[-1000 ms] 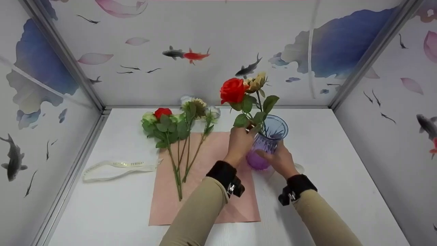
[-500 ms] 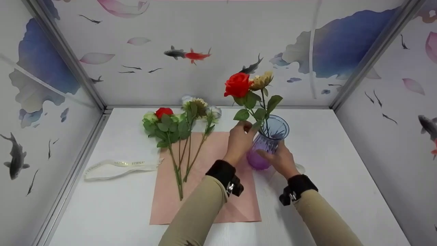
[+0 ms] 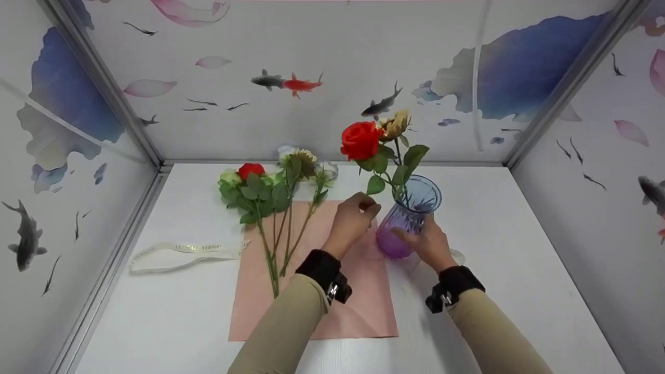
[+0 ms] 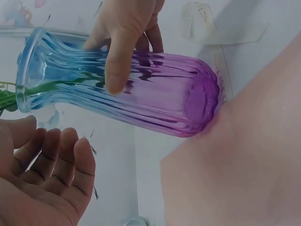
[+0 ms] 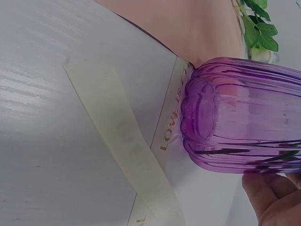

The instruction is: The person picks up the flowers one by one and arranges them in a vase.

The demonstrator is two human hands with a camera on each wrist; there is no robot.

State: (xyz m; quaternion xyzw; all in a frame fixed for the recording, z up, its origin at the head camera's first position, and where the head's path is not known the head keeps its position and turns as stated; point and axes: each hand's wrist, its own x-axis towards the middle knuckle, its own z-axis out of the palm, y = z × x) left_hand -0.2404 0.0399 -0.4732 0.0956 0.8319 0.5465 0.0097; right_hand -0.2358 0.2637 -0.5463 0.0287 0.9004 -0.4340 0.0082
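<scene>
A ribbed glass vase (image 3: 396,236), blue above and purple below, stands at the right edge of the pink paper. My right hand (image 3: 432,243) grips its side, with the thumb across the front in the left wrist view. A red rose (image 3: 361,140) and a yellowish flower (image 3: 395,126) lean out of its mouth to the left, their stems inside. My left hand (image 3: 353,219) is beside the vase, below the rose's leaves. Its fingers are loosely bent and hold nothing, as the left wrist view shows the palm (image 4: 37,202).
Pink wrapping paper (image 3: 358,301) covers the middle of the white table. Several flowers (image 3: 260,195), red, green and white, lie across its left part. A cream ribbon (image 3: 195,250) lies at left; lettered ribbon (image 5: 127,136) also lies by the vase's base. Printed panels (image 3: 332,47) enclose the table.
My left hand has let go of the flowers by the vase's mouth and moved down and left. The rose rose slightly, then sank back. My right hand stays on the vase.
</scene>
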